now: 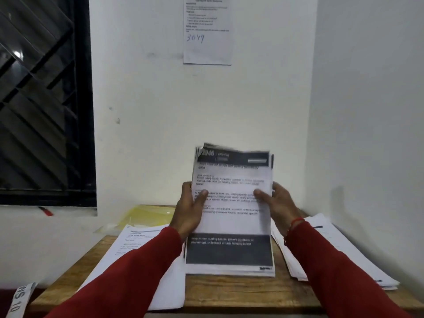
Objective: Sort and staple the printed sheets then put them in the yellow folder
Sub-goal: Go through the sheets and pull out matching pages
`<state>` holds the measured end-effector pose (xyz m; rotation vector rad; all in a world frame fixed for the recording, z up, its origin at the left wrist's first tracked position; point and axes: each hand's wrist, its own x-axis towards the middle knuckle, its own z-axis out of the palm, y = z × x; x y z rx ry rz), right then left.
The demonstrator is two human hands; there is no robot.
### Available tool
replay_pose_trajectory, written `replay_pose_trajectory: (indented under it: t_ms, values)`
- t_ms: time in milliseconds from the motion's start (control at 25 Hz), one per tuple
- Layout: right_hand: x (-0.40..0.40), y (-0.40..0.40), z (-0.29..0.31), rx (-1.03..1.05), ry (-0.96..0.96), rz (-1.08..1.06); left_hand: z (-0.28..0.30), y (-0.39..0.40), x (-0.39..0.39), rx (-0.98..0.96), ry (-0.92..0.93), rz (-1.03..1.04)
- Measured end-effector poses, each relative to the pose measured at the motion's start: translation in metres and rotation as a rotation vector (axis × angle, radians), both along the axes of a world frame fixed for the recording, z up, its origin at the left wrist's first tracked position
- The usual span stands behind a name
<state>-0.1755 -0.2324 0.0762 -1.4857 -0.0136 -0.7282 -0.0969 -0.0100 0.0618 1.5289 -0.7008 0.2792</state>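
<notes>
Sheets (230, 203) stand upright at centre, bottom edge touching the desk (229, 292), held from both sides. Left hand (190, 210) at 9 o'clock of the bundle grips its edge, thumb across the front, fingers behind. Right hand (277, 205) at 3 o'clock does likewise. Loose pages (137, 255) lie at 8 o'clock, another pile (332, 253) at 4. Folder (149, 215), yellow, lies flat at 10 o'clock, farther back. Notice (207, 31) hangs on the wall at 12.
</notes>
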Motion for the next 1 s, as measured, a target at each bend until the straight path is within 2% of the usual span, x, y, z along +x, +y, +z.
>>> replay_pose_trajectory:
  t_ms: [80, 160, 400, 480, 520, 600, 680, 760, 840, 880, 1000]
  values:
    - [-0.015, 0.002, 0.026, -0.083, -0.126, -0.076, 0.018, -0.004, -0.010, -0.047, -0.081, -0.013]
    - [-0.026, -0.002, 0.031, -0.140, -0.162, -0.107, 0.023, -0.007, -0.018, -0.074, -0.088, -0.021]
    - [-0.038, -0.003, -0.014, -0.153, 0.000, -0.092, -0.023, -0.017, -0.031, -0.042, -0.004, -0.083]
    - [-0.040, -0.001, -0.009, -0.212, 0.000, -0.187, -0.021, -0.019, -0.029, -0.024, -0.034, -0.042]
    - [-0.042, 0.000, -0.001, -0.297, -0.062, -0.347, -0.019, -0.019, -0.028, -0.011, -0.049, -0.022]
    - [-0.046, 0.006, 0.019, -0.602, -0.323, -0.717, -0.019, -0.019, -0.027, 0.004, -0.076, -0.012]
    - [-0.051, 0.028, 0.047, -0.958, -0.479, -0.855, -0.019, -0.019, -0.029, 0.012, -0.083, -0.028]
    - [-0.050, 0.053, 0.072, -1.182, -0.438, -0.755, -0.019, -0.019, -0.031, 0.015, -0.068, -0.041]
    - [-0.040, 0.067, 0.087, -1.352, -0.270, -0.629, -0.017, -0.019, -0.033, 0.015, -0.049, -0.052]
    - [-0.036, 0.071, 0.091, -1.408, -0.197, -0.591, -0.016, -0.019, -0.034, 0.021, -0.046, -0.048]
    - [-0.032, 0.079, 0.097, -1.428, -0.143, -0.520, -0.010, -0.017, -0.034, 0.032, -0.077, -0.016]
